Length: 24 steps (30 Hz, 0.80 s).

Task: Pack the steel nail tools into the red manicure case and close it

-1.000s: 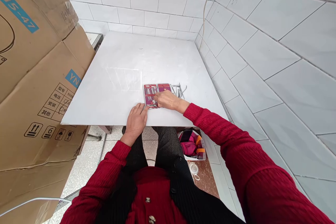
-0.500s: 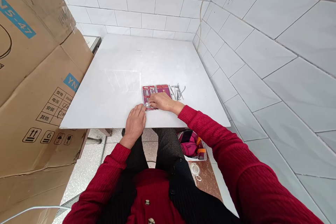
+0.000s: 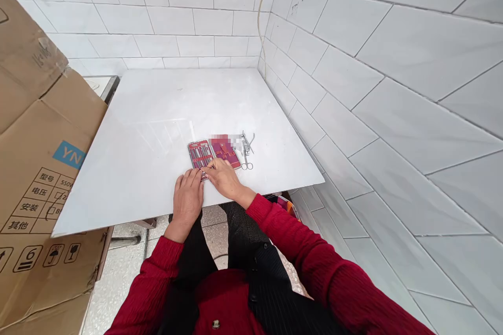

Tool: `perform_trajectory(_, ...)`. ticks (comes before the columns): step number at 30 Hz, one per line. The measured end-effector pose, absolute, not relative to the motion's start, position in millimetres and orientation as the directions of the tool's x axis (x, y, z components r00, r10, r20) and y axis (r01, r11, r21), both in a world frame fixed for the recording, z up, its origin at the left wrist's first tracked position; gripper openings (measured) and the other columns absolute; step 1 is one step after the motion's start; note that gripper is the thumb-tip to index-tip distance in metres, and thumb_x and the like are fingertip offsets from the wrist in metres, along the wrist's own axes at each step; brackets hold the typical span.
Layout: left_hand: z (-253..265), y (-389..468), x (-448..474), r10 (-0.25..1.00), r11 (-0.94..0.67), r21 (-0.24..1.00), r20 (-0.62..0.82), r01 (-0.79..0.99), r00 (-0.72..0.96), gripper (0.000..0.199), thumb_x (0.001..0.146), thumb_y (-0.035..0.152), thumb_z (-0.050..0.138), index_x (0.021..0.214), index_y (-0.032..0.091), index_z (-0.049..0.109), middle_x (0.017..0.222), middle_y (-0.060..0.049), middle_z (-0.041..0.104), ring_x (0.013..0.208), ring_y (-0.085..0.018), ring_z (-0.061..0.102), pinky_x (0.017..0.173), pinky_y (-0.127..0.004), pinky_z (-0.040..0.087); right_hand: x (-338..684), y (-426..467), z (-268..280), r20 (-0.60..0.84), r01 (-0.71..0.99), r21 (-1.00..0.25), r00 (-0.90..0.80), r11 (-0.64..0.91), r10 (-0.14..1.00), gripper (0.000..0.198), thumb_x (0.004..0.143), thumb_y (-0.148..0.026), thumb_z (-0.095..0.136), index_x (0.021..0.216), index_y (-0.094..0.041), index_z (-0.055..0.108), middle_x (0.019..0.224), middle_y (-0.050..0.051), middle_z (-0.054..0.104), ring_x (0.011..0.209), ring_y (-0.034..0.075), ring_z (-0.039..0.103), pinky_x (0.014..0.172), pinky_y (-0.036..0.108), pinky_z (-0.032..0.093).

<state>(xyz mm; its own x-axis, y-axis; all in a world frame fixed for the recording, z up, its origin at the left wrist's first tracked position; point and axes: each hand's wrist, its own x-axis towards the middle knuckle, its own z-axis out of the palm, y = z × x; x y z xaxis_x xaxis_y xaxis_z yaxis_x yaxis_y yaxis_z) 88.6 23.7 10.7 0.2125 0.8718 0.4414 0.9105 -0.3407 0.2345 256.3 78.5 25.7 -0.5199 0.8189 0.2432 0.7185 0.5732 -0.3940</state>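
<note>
At the near edge of the white surface (image 3: 157,115), the left hand (image 3: 187,199) is laid flat and released, holding nothing. Just beside it, the right hand (image 3: 223,177) is pinched on the near edge of the open red tool case (image 3: 212,151). Loose metal tools (image 3: 247,147) are seen just right of the case.

My feed bright, even daylight, soft. Faint window glare on desk (image 3: 157,131). Barely any shadows. Wide-angle bends wall tiles (image 3: 393,63) at edges. Small pixelated patch on red case (image 3: 214,151), rest sharp.
</note>
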Motion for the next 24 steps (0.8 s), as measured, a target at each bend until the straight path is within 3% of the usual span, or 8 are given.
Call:
perform_trajectory(13,7.3,25.5,85.3,0.879,-0.338,0.249,0.427,0.908,0.211,0.046,0.108,0.031,0.036,0.139,0.013,0.064,0.144,-0.016,0.067,0.137,-0.033,0.058,0.118,-0.052,0.040,256.4,79.8,19.9,0.333,0.693,-0.390,-0.507,0.606,0.795,0.027,0.106,-0.024,0.055,0.127,-0.023,0.072,0.118,0.010,0.064,0.111,0.024,0.053,0.088,0.037,0.037)
perform_trajectory(20,7.0,24.8,86.2,0.880,-0.334,0.266,0.433,0.904,0.197,0.047,0.107,0.031,0.037,0.139,0.012,0.064,0.144,-0.016,0.067,0.137,-0.033,0.058,0.119,-0.053,0.040,255.6,77.8,17.5,0.330,0.682,-0.439,-0.484,0.586,0.810,0.027,0.106,-0.025,0.055,0.127,-0.024,0.073,0.118,0.010,0.065,0.109,0.023,0.054,0.089,0.037,0.039)
perform_trajectory(24,7.5,24.6,86.0,0.882,-0.336,0.272,0.428,0.902,0.199,0.046,0.107,0.031,0.037,0.140,0.014,0.064,0.143,-0.016,0.067,0.138,-0.033,0.057,0.118,-0.055,0.040,260.1,79.6,11.3,0.370,0.614,-0.529,-0.456,0.586,0.810,0.029,0.103,-0.024,0.059,0.129,-0.026,0.073,0.123,0.009,0.066,0.111,0.023,0.057,0.094,0.039,0.043)
